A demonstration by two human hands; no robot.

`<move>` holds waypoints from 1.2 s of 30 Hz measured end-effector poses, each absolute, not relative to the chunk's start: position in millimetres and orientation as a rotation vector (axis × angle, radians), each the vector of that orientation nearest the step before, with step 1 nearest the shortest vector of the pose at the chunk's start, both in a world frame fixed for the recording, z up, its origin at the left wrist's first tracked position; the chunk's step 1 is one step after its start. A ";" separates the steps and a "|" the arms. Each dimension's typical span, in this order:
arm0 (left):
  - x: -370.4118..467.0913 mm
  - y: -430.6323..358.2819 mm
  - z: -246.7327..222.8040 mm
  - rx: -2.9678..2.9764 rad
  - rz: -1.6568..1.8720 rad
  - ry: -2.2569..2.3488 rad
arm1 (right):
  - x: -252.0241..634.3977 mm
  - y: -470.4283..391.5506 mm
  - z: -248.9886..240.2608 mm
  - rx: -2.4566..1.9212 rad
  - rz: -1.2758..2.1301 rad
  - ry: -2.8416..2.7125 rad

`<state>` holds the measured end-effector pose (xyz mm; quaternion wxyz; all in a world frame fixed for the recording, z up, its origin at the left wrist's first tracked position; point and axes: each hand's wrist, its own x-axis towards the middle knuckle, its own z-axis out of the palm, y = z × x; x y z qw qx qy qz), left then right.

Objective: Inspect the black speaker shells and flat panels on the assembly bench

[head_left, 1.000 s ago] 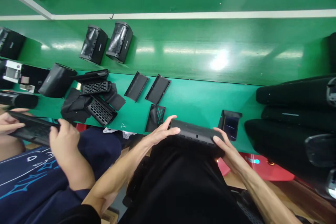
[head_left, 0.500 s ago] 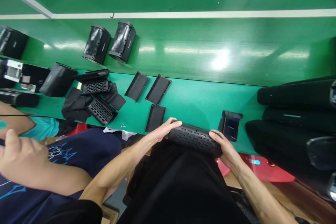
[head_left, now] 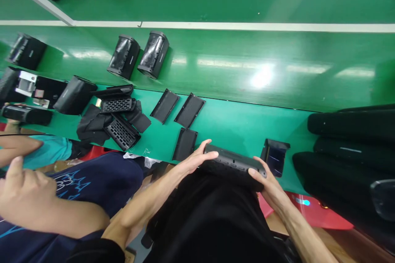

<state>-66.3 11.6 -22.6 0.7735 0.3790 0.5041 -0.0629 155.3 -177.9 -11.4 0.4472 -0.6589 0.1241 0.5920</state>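
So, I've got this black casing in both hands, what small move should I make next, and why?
I'd probably roll the black casing slightly, bringing the side facing your body upward. Your left hand and right hand hold opposite ends, so it should turn easily, and that side is too dark to make out against your black clothing.

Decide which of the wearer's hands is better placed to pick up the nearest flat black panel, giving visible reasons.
Probably the left hand: it holds the end of the black casing closest to that flat black panel. The right hand holds the other end, farther away. Both hands are occupied.
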 end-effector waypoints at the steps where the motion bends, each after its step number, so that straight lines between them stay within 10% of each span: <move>1: -67.5 9.7 -21.5 0.841 -0.103 1.073 | 154.7 -177.7 -10.4 -1.618 1.462 0.301; 36: -71.2 -8.1 -21.9 0.843 0.272 1.150 | 202.5 -179.0 -48.4 -1.524 1.575 0.041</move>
